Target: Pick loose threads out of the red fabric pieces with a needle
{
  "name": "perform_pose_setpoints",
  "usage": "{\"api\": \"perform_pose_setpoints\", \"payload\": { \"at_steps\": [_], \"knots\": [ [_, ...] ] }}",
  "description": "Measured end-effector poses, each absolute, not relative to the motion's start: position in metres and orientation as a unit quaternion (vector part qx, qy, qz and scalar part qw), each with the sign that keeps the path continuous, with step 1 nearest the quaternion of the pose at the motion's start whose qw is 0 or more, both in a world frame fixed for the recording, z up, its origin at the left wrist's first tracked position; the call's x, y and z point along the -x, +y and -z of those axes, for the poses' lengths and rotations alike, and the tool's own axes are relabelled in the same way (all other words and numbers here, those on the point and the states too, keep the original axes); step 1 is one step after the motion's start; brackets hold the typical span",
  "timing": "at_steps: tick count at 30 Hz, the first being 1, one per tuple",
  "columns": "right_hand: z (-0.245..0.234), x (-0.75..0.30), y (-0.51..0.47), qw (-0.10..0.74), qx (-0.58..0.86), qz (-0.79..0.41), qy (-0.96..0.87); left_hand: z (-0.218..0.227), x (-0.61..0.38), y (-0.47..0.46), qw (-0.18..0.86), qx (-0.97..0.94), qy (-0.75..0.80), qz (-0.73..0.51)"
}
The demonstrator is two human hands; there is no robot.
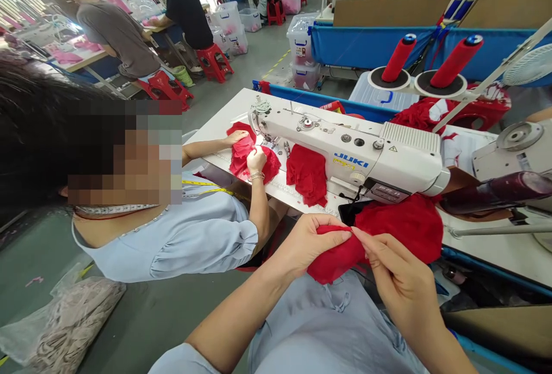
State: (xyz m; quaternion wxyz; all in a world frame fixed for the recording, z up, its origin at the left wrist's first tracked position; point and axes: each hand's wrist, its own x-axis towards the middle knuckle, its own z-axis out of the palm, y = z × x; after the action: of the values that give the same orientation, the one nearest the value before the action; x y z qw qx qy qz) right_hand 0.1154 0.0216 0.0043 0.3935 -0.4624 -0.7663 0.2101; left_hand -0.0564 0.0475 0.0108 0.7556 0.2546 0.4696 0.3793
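My left hand [313,242] pinches the upper edge of a piece of red fabric [334,262] between thumb and fingers. Close beside it, my right hand [394,265] pinches the same edge, the fingertips of both hands nearly meeting. The cloth hangs down from them over my lap. Just behind, a larger heap of red fabric [401,227] lies at the table's edge, next to a dark phone-like object [351,211]. What the pinched edge looks like between my fingertips is too small to make out.
A white sewing machine [345,147] stands on the table [215,115]. To my left a co-worker in light blue [202,230] holds red cloth [241,147] by its needle. Another red pile [307,173] lies nearby. Red thread cones [399,59] stand behind. A plastic-wrapped bundle [80,316] is on the floor.
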Motion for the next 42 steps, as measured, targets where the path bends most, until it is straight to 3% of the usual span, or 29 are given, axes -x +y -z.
{"api": "perform_pose_setpoints", "payload": {
  "at_steps": [7, 12, 17, 22, 29, 37, 42],
  "knots": [
    [0.000, -0.122, 0.017, 0.313, 0.480, -0.149, -0.806, -0.010, 0.059, 0.045, 0.737, -0.285, 0.478, -0.385],
    [-0.002, -0.113, 0.017, 0.352, 0.490, -0.134, -0.786, -0.010, 0.059, 0.045, 0.708, -0.320, 0.498, -0.385],
    [-0.002, -0.107, 0.019, 0.428, 0.462, -0.252, -0.734, -0.008, 0.061, 0.044, 0.738, -0.290, 0.479, -0.377],
    [-0.001, -0.105, 0.020, 0.439, 0.468, -0.359, -0.678, -0.009, 0.062, 0.043, 0.752, -0.269, 0.473, -0.371],
    [0.004, -0.102, 0.017, 0.466, 0.483, -0.303, -0.677, -0.011, 0.059, 0.042, 0.720, -0.328, 0.485, -0.372],
    [0.016, -0.093, 0.011, 0.499, 0.507, -0.596, -0.373, -0.006, 0.064, 0.038, 0.734, -0.332, 0.488, -0.337],
    [0.024, -0.095, 0.012, 0.489, 0.510, -0.570, -0.420, 0.000, 0.068, 0.035, 0.686, -0.423, 0.481, -0.346]
  ]
}}
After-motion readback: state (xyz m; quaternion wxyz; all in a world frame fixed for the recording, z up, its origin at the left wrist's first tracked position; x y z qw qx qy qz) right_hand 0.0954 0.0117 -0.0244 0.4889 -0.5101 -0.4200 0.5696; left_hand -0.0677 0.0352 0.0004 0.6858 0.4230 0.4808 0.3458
